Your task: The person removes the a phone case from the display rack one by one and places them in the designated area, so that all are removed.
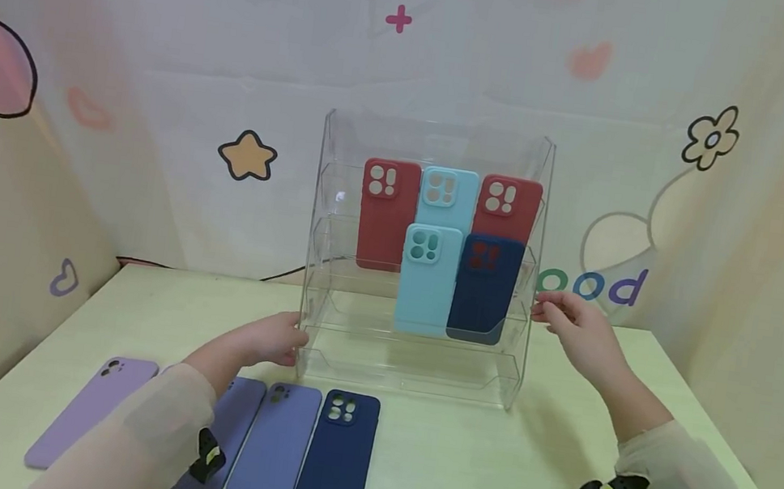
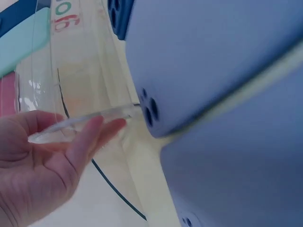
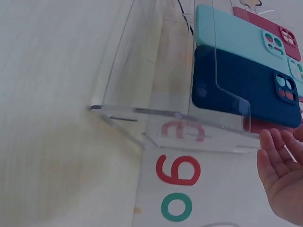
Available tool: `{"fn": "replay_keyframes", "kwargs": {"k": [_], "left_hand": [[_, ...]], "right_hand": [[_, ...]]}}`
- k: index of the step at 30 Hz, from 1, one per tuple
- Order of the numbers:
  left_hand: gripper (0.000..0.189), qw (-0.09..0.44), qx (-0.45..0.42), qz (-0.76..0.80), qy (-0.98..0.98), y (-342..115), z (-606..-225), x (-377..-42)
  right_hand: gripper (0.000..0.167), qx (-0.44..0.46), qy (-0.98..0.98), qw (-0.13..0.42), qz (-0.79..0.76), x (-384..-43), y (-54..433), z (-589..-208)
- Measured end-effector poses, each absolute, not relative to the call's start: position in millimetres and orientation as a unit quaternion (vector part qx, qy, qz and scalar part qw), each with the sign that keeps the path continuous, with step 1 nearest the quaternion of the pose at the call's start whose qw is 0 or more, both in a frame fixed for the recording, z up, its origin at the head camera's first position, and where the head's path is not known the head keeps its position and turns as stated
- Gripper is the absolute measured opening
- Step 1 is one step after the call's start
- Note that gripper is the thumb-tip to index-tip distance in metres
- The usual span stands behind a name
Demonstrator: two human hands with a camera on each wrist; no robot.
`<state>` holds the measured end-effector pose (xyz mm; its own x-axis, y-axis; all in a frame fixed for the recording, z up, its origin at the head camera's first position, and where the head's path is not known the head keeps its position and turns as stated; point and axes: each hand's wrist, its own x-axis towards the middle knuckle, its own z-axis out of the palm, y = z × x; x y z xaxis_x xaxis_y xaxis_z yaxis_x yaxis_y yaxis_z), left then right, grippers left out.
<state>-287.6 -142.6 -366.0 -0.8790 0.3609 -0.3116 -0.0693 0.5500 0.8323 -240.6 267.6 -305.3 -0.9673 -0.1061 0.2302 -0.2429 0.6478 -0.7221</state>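
A clear tiered display rack (image 1: 408,379) stands upright on the table. My left hand (image 1: 270,337) pinches its left side panel, thumb and fingers on either face in the left wrist view. At the right side panel, my right hand (image 1: 576,328) has its fingertips right at the edge, fingers fairly straight. One upper tier holds a red phone case (image 1: 384,231), a light blue phone case (image 1: 446,212) and another red phone case (image 1: 508,220). Before them, one tier lower, stand a second light blue phone case (image 1: 426,293) and a dark blue phone case (image 1: 485,289).
Across the front left of the table lie a lilac phone case (image 1: 93,416), a purple phone case (image 1: 236,425) partly behind my left sleeve, a periwinkle phone case (image 1: 274,450) and a dark blue phone case (image 1: 335,470). A printed curtain (image 1: 171,193) hangs behind.
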Motion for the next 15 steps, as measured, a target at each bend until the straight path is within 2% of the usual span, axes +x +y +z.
{"fn": "replay_keyframes", "kwargs": {"k": [10,15], "left_hand": [[0.051,0.256,0.085,0.468,0.842,-145,-366,-291],[0.053,0.263,0.092,0.471,0.837,-145,-367,-290]], "right_hand": [[0.05,0.077,-0.912,0.093,0.393,-256,235,-296],[0.05,0.06,-0.92,0.12,0.368,-261,224,-301]]}}
